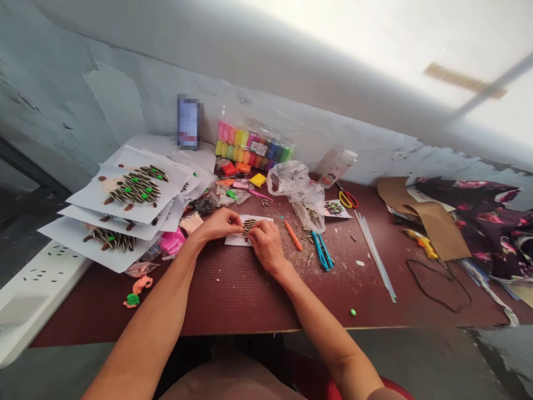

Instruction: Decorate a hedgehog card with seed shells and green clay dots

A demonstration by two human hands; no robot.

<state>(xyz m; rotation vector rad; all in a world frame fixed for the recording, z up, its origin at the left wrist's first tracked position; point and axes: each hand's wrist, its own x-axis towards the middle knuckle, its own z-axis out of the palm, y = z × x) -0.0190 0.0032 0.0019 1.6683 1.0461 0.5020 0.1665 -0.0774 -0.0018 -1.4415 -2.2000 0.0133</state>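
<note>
A small white card (236,240) lies on the table before me, with rows of striped sunflower seeds (249,225) on it. My left hand (220,224) is over the card's left side, thumb and fingers pinched together beside the seeds. From the right, my right hand (268,244) covers part of the card, its fingertips closed at the edge of the seed rows. Whatever either pinch holds is too small or hidden to make out. Close to my right hand lie an orange pen-like tool (293,236) and a blue utility knife (322,251).
Stacked seed-hedgehog cards (166,180) stand at left by a white power strip (25,300). Coloured clay packs (250,147), a plastic bag of seeds (310,203), scissors (347,199) and a white bottle (339,166) sit behind. Clear sticks (375,255) and a yellow glue gun (422,243) lie right.
</note>
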